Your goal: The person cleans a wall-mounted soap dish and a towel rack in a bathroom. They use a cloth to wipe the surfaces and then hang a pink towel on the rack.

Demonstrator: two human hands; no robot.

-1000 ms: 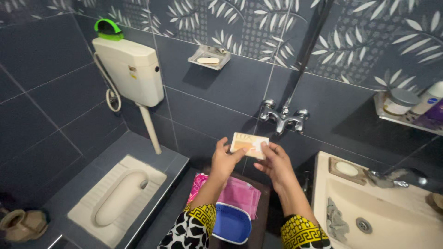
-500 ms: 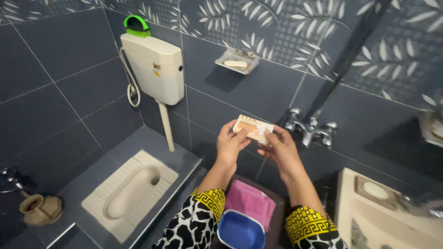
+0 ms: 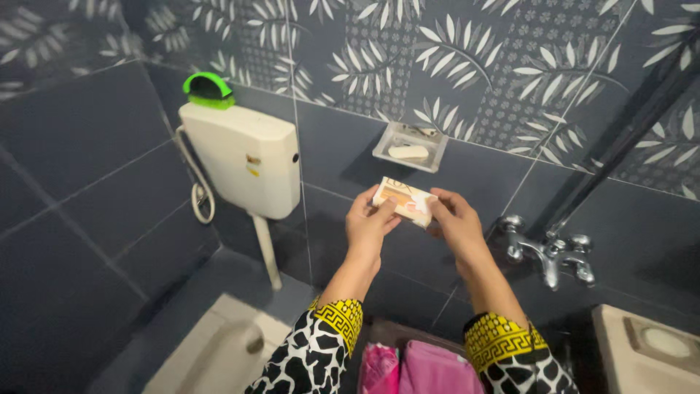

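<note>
- You held a small rectangular cardboard soap box, cream and peach coloured (image 3: 405, 201), up at chest height in front of the dark grey tiled wall (image 3: 95, 146), just below the clear wall-mounted soap dish (image 3: 410, 146) with a pale bar in it.
- Your left hand (image 3: 368, 225) pinched the box's left end, thumb on the front face, fingers curled behind.
- Your right hand (image 3: 458, 222) gripped the right end; fingertips sat on the end flap, thumb underneath. Both hands were closed narrow on the box, nothing else in them.
- Handling, as a judgement: the box looked light and fairly stiff, with a solid bar likely inside, so it shouldn't have crushed under a light pinch. Glossy card could have been a bit slippery with wet fingers.
- Best hold would have been the short ends or long edges, as you had it; the end flaps were the weak spots.
- If dropped it would likely have fallen towards the pink cloth (image 3: 426, 368) below your sleeves.
- Nearby: a white plastic cistern (image 3: 244, 160) with a green and black brush (image 3: 208, 89) on top to the left, and a chrome twin-handle tap (image 3: 550, 255) to the right, well apart from the box.
</note>
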